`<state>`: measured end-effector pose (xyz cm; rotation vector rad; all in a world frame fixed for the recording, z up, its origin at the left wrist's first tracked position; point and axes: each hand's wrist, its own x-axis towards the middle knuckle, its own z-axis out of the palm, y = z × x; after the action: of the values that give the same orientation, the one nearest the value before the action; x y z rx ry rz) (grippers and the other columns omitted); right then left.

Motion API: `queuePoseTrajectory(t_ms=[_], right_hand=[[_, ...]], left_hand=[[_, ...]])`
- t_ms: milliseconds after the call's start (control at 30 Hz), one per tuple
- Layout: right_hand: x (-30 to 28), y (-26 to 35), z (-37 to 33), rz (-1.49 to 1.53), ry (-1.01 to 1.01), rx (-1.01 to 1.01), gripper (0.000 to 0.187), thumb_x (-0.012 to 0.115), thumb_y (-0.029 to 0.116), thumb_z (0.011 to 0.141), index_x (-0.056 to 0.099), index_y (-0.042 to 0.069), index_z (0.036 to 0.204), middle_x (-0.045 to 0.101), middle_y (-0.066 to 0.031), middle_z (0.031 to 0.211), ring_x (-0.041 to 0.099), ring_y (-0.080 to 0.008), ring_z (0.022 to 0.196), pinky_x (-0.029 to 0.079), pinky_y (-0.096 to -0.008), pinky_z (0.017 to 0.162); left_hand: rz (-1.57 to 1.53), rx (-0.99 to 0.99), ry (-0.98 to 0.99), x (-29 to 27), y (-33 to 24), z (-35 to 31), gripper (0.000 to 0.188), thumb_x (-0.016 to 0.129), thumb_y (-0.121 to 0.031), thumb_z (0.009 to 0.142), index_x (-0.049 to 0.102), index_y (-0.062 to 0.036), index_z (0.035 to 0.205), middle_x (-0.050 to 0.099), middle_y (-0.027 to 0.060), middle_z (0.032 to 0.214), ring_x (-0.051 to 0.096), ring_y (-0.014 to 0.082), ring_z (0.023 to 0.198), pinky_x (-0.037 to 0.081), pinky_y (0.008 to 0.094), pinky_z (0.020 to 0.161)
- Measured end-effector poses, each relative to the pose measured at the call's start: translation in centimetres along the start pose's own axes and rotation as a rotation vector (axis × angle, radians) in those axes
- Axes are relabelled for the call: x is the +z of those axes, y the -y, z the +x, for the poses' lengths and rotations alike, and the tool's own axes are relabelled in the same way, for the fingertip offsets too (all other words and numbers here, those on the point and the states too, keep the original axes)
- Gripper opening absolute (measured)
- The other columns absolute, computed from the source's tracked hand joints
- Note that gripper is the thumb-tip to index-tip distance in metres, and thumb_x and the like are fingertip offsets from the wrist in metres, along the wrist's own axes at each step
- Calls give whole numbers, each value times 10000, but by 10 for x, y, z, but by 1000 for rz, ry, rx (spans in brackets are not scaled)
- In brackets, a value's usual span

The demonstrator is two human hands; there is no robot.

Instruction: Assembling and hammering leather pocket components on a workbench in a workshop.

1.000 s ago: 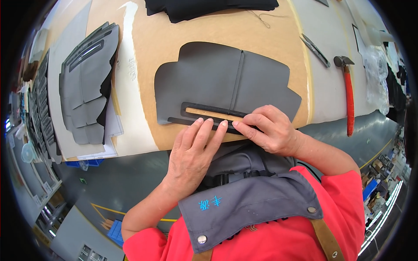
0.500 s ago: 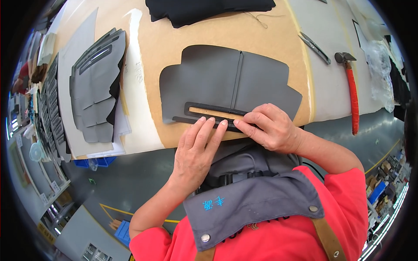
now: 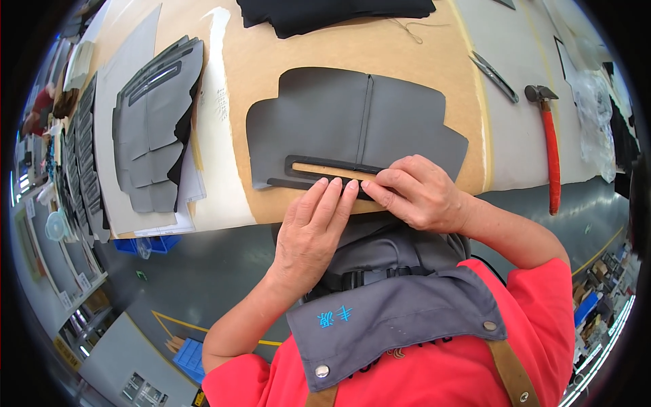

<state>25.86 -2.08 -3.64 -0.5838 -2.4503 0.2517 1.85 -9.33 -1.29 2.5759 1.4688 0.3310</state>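
A grey, leather-like panel [image 3: 312, 122] with stepped corners and a vertical seam lies on the table before me. Near its front edge a black-bordered slot [image 3: 325, 169] shows the brown table covering through it. Along that edge runs a black strip [image 3: 288, 183]. My left hand [image 3: 308, 227] lays its outstretched fingers on the strip below the slot; its thumb is hidden. Beside those fingertips, my right hand [image 3: 424, 193] is closed, thumb and forefinger pinching the strip at the panel's edge. The right part of the slot is hidden under it.
Stacked grey panels [image 3: 152, 136] lie at the left. Black material [image 3: 332, 13] sits at the far edge, with a loose thread [image 3: 410, 30] nearby. Thread snips [image 3: 495, 78] and a red-handled hammer [image 3: 550, 149] lie right, before clear plastic [image 3: 593, 102]. The table's front edge is close to my body.
My left fingertips have slid a little right along the strip, closer to my right thumb and forefinger. The panel sits slightly further left against the table. The whole view has shifted a little.
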Motion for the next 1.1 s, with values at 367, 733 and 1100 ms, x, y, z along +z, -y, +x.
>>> queuePoseTrajectory(t_ms=[367, 733, 1100], right_hand=[[-5, -4, -4, 90, 48, 88, 301, 719, 92, 779, 739, 29, 1072, 656, -62, 976, 626, -233, 863, 541, -348, 760], [-6, -3, -1, 98, 32, 134, 312, 812, 34, 761, 740, 39, 1066, 652, -59, 922, 609, -232, 812, 526, -351, 686], [-13, -2, -11, 173, 34, 241, 261, 808, 30, 789, 746, 51, 1041, 658, -57, 915, 607, -235, 793, 518, -353, 687]], left_hand=[[118, 6, 55, -5, -6, 1, 571, 646, -40, 888, 619, -92, 1456, 601, 80, 1403, 582, 257, 1303, 492, 386, 1074], [91, -51, 42, -4, -14, 1, 654, 619, 14, 850, 617, -179, 1475, 585, 98, 1405, 554, 275, 1326, 488, 392, 1091], [76, -67, 34, -3, -15, 1, 702, 631, 51, 824, 608, -188, 1483, 577, 95, 1402, 549, 278, 1317, 510, 389, 1072]])
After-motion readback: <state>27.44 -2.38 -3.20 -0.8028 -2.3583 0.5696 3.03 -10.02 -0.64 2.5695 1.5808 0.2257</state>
